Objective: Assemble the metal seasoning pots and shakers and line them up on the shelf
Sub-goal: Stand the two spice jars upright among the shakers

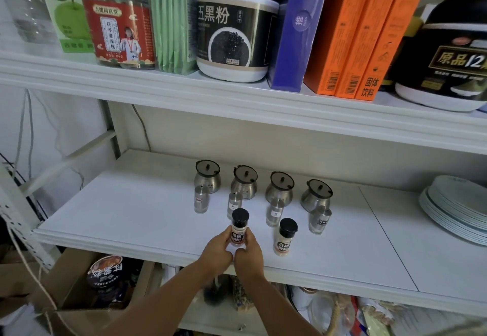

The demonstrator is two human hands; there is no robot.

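Note:
Several lidded metal seasoning pots (245,181) stand in a row at the back of the white middle shelf (131,217). In front of them stands a row of slim metal shakers (201,198). Nearer the front edge, a black-capped pepper bottle (239,226) stands upright between both hands. My left hand (217,250) grips its lower left side and my right hand (249,252) grips its lower right side. A second black-capped pepper bottle (286,235) stands alone to the right of it.
A stack of white plates (456,208) sits at the right end of the shelf. The upper shelf (184,90) holds jars, boxes and a black canister. Below, a cardboard box (79,283) holds a noodle bowl, and bags lie at lower right.

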